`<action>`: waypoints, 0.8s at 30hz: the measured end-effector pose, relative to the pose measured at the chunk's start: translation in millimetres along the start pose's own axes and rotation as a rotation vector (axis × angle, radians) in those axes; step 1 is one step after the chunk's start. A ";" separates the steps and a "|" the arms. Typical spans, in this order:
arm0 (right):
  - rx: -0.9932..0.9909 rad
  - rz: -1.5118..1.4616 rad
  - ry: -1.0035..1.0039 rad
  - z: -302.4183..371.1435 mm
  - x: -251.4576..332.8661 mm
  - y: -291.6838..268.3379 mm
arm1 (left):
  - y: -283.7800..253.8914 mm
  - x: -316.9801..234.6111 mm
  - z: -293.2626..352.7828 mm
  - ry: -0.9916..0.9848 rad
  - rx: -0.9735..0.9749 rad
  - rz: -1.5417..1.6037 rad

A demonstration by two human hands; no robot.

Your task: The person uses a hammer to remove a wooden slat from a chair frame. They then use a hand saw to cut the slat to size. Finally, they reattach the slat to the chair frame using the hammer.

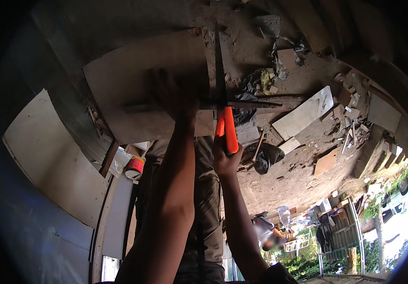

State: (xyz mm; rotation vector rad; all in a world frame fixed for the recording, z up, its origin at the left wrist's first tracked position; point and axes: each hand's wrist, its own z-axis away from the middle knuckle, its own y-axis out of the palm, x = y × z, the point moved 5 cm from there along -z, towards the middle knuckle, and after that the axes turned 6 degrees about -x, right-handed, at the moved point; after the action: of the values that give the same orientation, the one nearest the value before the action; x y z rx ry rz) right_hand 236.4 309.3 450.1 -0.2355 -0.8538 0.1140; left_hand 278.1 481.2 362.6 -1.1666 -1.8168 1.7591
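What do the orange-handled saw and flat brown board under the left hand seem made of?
Orange-handled saw: smooth, probably plastic grip, uniformly coloured; dark, tapering blade, likely metal. Flat brown board: matt, even-faced, perhaps plywood or fibreboard; dim light leaves it open.

A: How is the left arm [178, 163] placed?
B: It enters from the lower edge, slants up and rightward past a slightly bent elbow, and reaches further forward than the other.
A: And the left hand [175, 97]?
B: Palm down and spread, fingers pointing ahead and a little leftward; shadow blurs their outlines.
A: What about the right arm [242, 215]?
B: It leans inward, angling up and leftward, the wrist nearly straight.
A: The right hand [226, 158]?
B: Its fingers are curled into a grip.
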 end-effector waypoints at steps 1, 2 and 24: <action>0.047 0.119 -0.139 0.9 3.0 -0.7 | -2.7 4.0 7.1 -0.010 0.027 -0.002; 0.108 0.084 -0.198 0.3 5.5 -0.8 | -1.4 6.4 11.3 -0.019 0.054 -0.004; 0.136 0.173 -0.143 0.2 13.2 -29.1 | 8.2 23.8 54.0 0.174 0.529 0.351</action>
State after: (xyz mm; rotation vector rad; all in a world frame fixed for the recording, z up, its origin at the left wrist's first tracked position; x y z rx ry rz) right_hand 245.0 283.8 467.2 -0.1742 -0.9626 0.3527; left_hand 226.5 462.9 339.1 -1.4022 -0.9934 2.0722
